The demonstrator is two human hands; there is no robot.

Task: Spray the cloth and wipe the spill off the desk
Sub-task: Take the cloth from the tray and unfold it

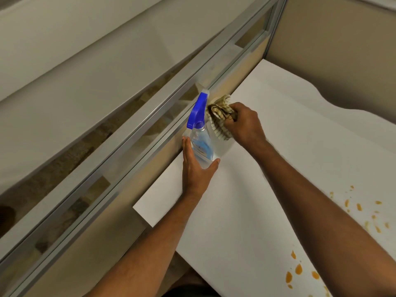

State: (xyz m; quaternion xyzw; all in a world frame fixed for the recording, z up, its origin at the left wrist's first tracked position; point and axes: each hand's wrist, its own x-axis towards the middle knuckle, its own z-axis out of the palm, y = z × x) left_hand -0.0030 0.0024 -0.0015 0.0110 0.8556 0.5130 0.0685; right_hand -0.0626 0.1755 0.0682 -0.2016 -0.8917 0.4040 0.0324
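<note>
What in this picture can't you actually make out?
- Spill, head view: partly hidden behind the right forearm, cut off by the bottom edge.
- Left hand on the spray bottle: fingers hidden behind it.
- Cloth: bunched in the right hand, full shape hidden.

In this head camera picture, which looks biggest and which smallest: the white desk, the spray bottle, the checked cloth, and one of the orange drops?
1. White desk, by far the largest.
2. Spray bottle.
3. Checked cloth; it is bunched in the right hand, so spread out it might match the bottle.
4. One orange drop, the smallest, though nearest the camera.
</note>
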